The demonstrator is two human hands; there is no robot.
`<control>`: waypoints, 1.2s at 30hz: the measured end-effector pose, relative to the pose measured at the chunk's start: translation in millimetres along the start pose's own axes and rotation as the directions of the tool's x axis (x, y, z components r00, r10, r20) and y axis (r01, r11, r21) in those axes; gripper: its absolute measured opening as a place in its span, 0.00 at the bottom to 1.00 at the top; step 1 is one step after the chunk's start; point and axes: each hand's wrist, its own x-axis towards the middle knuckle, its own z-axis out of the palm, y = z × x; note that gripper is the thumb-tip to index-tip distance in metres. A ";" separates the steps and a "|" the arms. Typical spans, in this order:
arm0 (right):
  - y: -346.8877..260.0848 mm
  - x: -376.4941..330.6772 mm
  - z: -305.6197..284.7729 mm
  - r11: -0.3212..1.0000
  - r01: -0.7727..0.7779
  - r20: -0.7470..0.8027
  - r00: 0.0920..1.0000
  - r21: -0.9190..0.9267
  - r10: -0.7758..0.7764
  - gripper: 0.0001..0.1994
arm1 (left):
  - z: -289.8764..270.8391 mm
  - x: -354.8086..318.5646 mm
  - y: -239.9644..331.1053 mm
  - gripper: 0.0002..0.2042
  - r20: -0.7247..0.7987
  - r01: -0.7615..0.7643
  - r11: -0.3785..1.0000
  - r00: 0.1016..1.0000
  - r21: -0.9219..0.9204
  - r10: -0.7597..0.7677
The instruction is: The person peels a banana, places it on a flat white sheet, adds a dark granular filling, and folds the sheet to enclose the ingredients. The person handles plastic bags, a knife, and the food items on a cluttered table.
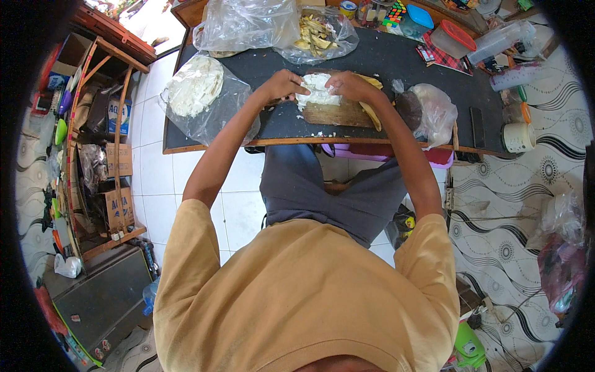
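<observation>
My left hand point(283, 85) and my right hand point(351, 85) pinch opposite sides of a thin white wrapper sheet point(320, 94), which looks partly folded. Under it is a small wooden board point(341, 116) near the table's front edge. Beside the right wrist, yellow strips that look like banana point(372, 116) lie along the board's right side. To the left of my left hand, a round stack of white wrapper sheets point(197, 85) rests on a clear plastic bag point(238, 118). What lies inside the held sheet, if anything, is hidden.
Banana peels point(316, 36) fill a clear bag behind my hands. Right of my right forearm sit a knotted plastic bag point(435, 111) and a phone point(476, 127). Lidded tubs point(451, 39) stand at the back right. A purple basin point(441, 157) is below the table point(282, 133).
</observation>
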 end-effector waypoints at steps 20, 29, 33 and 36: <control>-24.4 -21.4 18.2 0.904 -0.057 -0.141 0.990 -0.423 -0.004 0.12 | -21.8 35.3 11.6 0.20 0.250 0.297 0.954 0.922 0.034 -0.295; -22.5 -32.0 41.5 0.849 0.021 -0.254 0.950 -0.527 -0.182 0.18 | -15.5 47.9 16.8 0.20 0.252 0.441 0.895 0.861 0.065 -0.442; -23.9 -30.9 41.4 0.864 0.048 -0.277 0.937 -0.501 -0.213 0.18 | -5.8 28.6 6.2 0.19 -0.169 0.176 0.920 0.978 0.350 -0.123; -24.0 -35.0 41.3 0.880 0.031 -0.312 0.928 -0.474 -0.201 0.17 | 15.5 -9.1 23.4 0.21 -0.352 0.013 0.881 0.919 0.473 0.175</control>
